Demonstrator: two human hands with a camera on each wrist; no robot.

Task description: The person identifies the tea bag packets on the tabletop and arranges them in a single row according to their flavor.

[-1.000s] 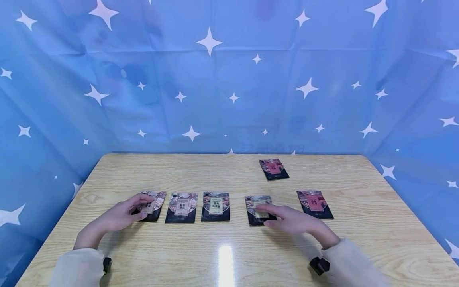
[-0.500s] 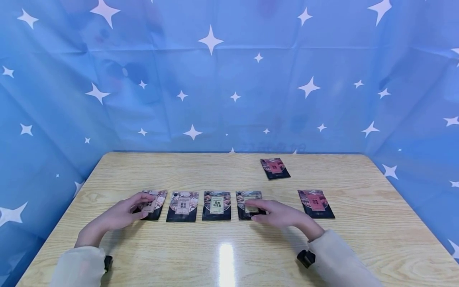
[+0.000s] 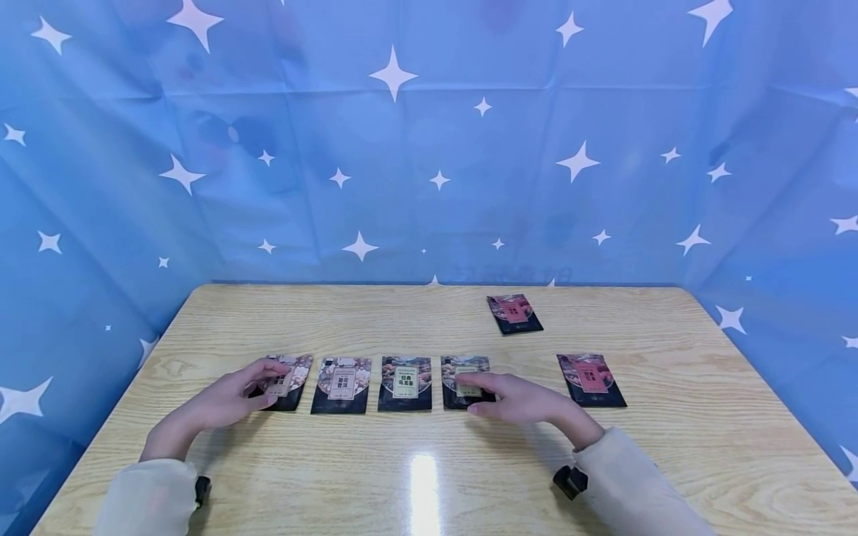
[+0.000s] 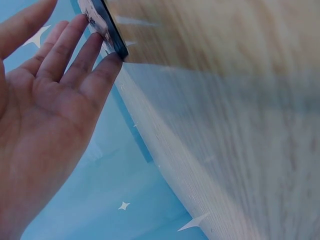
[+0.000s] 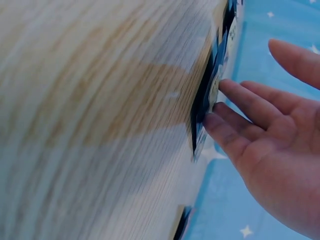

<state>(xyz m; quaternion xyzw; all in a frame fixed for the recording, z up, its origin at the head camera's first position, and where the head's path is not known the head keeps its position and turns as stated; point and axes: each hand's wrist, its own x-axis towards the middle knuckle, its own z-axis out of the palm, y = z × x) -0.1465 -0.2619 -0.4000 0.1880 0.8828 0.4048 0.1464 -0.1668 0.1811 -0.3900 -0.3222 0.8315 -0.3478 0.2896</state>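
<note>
In the head view my left hand (image 3: 224,396) rests its fingertips on the leftmost tea packet (image 3: 295,378), a flat sachet with a pinkish label. My right hand (image 3: 523,400) touches a green-labelled tea packet (image 3: 454,396) with extended fingers, covering part of its right side. Between the hands lie a pink-labelled tea packet (image 3: 341,383) and another green-labelled one (image 3: 405,385). In the left wrist view, straight fingers (image 4: 102,75) meet the packet's face (image 4: 102,22). The right wrist view shows fingertips against the packet (image 5: 210,90), with the thumb held apart.
A red-labelled tea packet (image 3: 591,380) lies right of my right hand. Farther back, a second red-labelled packet (image 3: 515,313) sits askew. The wood-grain table (image 3: 322,476) ends at a blue star-patterned cloth (image 3: 429,149). A black band (image 3: 570,482) shows at my right wrist.
My right hand has slid the green-labelled packet left, closer to the other green-labelled one, and both have since stayed put. The left hand has kept its place on the leftmost packet.
</note>
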